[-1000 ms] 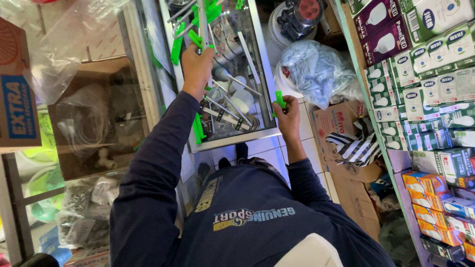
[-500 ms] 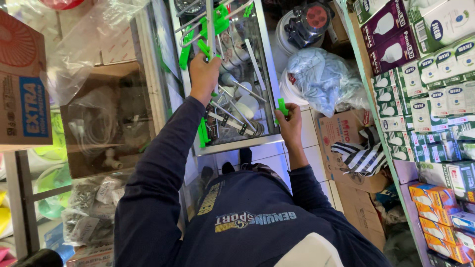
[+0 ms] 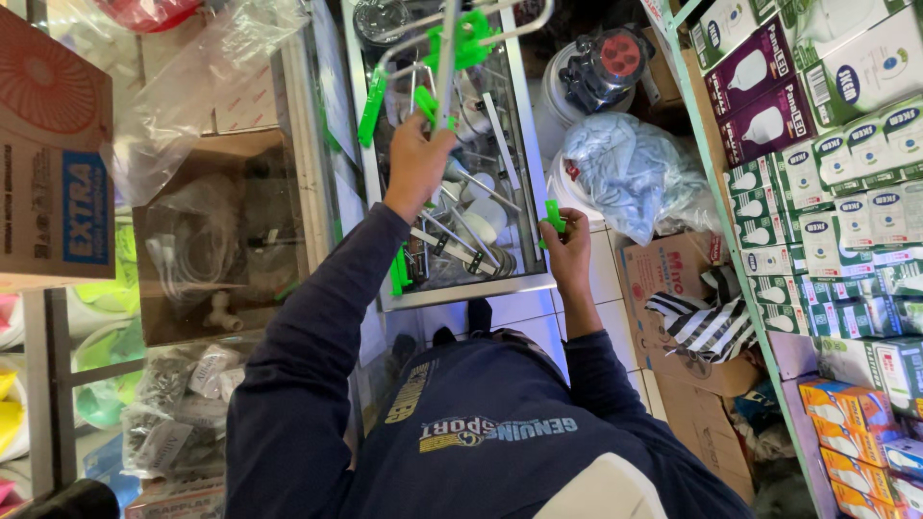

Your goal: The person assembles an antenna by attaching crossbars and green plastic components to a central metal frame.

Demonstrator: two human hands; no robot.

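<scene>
- At the far left a brown cardboard box with a printed fan picture point(image 3: 53, 154) stands on shelving, and clear plastic bags of white fittings point(image 3: 197, 245) lie in an open carton beside it.
- The left hand point(image 3: 415, 165) is closed around the silver metal tube of a folding rack with bright green plastic joints point(image 3: 450, 58), gripping it just below a green joint; the rack stands up over the glass-topped counter point(image 3: 461, 288), reaching toward its far edge.
- More silver tubes and brackets point(image 3: 452, 235) lie loose on the glass near the counter's near edge, with a green piece point(image 3: 397, 272) at its near left side (not yet joined to anything, as far as I can tell).
- The right hand point(image 3: 567, 245) pinches a small green plastic clip point(image 3: 554, 216) between its fingers, at the counter's near right corner and apart from the rack.
- My reading: the upper frame is partly assembled with several green joints on, while the held clip and the loose tubes remain to be fitted.
- Further right a crumpled pale blue plastic bag point(image 3: 630, 173) sits on a white bucket, then shelves of small boxed lamps point(image 3: 827, 221) run along the right edge.
</scene>
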